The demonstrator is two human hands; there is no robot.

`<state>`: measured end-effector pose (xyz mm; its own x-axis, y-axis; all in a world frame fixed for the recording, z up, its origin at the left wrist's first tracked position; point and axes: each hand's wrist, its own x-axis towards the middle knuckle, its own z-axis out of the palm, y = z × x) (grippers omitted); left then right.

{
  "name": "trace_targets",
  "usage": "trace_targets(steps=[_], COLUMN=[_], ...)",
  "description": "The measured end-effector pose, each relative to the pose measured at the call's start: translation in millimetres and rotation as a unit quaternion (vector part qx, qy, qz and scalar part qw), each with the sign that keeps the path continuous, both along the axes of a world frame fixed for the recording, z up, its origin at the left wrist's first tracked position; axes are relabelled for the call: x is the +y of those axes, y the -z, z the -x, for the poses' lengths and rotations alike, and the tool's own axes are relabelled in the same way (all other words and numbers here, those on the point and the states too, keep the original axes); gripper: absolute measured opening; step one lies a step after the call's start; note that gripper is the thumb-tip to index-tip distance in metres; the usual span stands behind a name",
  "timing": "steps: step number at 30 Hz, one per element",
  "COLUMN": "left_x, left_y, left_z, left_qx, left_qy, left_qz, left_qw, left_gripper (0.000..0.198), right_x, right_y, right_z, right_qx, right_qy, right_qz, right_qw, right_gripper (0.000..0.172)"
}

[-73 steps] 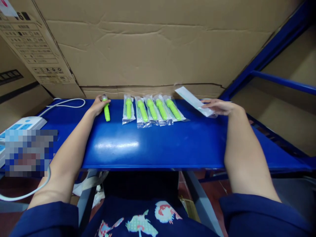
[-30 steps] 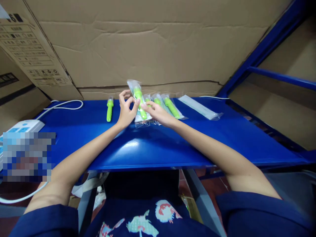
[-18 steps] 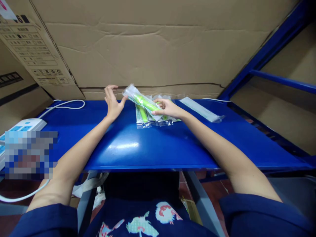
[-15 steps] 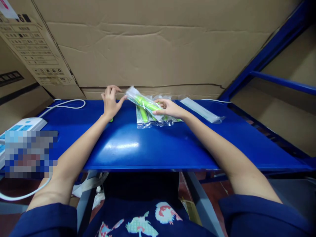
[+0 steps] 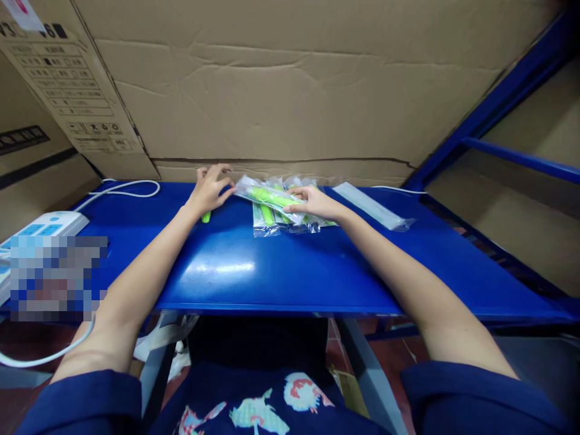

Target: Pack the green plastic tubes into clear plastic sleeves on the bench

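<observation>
A clear plastic bag (image 5: pixel 254 188) with a bright green, tube-like item inside lies slanted over a pile of similar bags. My right hand (image 5: pixel 312 203) is closed on its right end, thumb in front. At the bag's left end, my left hand (image 5: pixel 211 192) pinches the edge between thumb and index finger, its other fingers raised and apart. Underneath, the piled bags (image 5: pixel 266 228) hold several green items. A loose green piece (image 5: pixel 206 217) pokes out below my left hand, mostly hidden by it.
A flat pack of whitish clear sleeves (image 5: pixel 374 206) lies to the right on the blue table (image 5: pixel 272 272). A white power strip (image 5: pixel 49 226) with a cable (image 5: pixel 131 194) is at the left. Cardboard (image 5: pixel 290 103) walls the back; a blue metal frame (image 5: pixel 489 96) stands right.
The held bag has come down closer to the pile, its left end lowered. My left index finger has closed toward the thumb at the bag's edge. More of the loose green piece shows.
</observation>
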<state>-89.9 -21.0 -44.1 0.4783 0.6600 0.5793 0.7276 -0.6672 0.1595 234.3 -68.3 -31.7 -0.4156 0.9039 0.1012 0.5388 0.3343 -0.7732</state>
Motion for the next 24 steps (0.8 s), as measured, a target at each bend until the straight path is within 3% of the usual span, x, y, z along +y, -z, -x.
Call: trace_targets(steps=[3, 9, 12, 18, 24], left_x=[1, 7, 8, 14, 25], left_y=[-0.2, 2.3, 2.7, 5.3, 8.6], left_z=[-1, 5, 7, 7, 16], left_qx=[-0.011, -0.114, -0.128, -0.122, -0.195], left_qy=[-0.013, -0.116, -0.133, -0.08, 0.018], left_qz=[0.005, -0.005, 0.014, 0.151, 0.232], left_qw=[1.0, 0.987, 0.983, 0.978, 0.953], left_gripper=[0.02, 0.011, 0.01, 0.016, 0.04], right_x=[3, 2, 2, 5, 7], right_y=[1.8, 1.3, 0.6, 3.5, 3.7], right_z=[-1, -1, -1, -5, -12], right_qx=[-0.01, 0.006, 0.021, 0.019, 0.015], right_qy=[0.005, 0.005, -0.005, -0.005, -0.012], right_qz=[0.001, 0.001, 0.002, 0.002, -0.004], right_qw=[1.0, 1.0, 1.0, 1.0, 1.0], right_gripper=[0.058, 0.057, 0.059, 0.061, 0.066])
